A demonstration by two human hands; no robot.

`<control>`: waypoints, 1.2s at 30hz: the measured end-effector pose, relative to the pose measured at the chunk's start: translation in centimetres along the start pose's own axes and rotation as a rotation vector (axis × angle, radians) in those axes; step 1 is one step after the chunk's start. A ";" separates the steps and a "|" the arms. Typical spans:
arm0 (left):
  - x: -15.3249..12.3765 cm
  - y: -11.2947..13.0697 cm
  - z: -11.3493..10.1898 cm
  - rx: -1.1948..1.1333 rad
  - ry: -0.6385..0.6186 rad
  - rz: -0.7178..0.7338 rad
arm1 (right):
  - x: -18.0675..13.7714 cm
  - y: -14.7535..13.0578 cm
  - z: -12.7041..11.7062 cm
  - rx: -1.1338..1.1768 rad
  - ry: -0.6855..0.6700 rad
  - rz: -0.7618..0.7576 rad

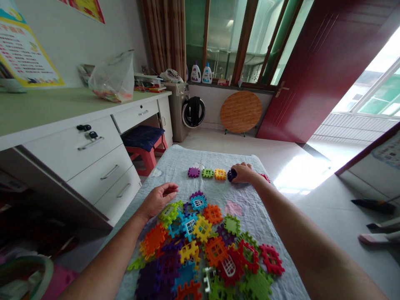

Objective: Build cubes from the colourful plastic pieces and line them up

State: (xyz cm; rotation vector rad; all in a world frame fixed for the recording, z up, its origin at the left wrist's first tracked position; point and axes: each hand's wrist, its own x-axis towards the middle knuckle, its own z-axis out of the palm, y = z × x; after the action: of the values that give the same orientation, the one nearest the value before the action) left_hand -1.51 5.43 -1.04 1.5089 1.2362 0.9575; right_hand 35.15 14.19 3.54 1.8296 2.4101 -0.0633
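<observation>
The right hand [243,172] grips a dark purple notched plastic block [231,175], far right. The left hand [158,199] curls loosely, empty.

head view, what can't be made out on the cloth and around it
Head view:
Dark purple plastic block: partly covered by the right hand.
Red plastic block: partly hidden by the right forearm.
Orange plastic piece at the bottom: cut off by the picture's edge.
Contents of the translucent plastic bag: blurred behind its plastic.
</observation>
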 end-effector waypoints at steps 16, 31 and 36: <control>0.1 -0.3 0.0 -0.014 -0.001 0.000 | 0.4 -0.3 0.3 -0.012 -0.021 0.022; -0.1 -0.1 0.0 0.008 -0.010 0.020 | -3.5 -2.0 -2.1 0.109 0.193 0.067; -0.4 0.3 0.1 0.037 -0.034 0.027 | -9.6 -3.4 -1.8 0.280 0.181 -0.025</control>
State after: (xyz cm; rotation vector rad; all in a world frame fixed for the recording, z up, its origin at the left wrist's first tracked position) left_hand -1.42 4.96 -0.79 1.5680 1.2178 0.9272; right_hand 34.26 4.27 6.37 1.9978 2.6650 -0.2614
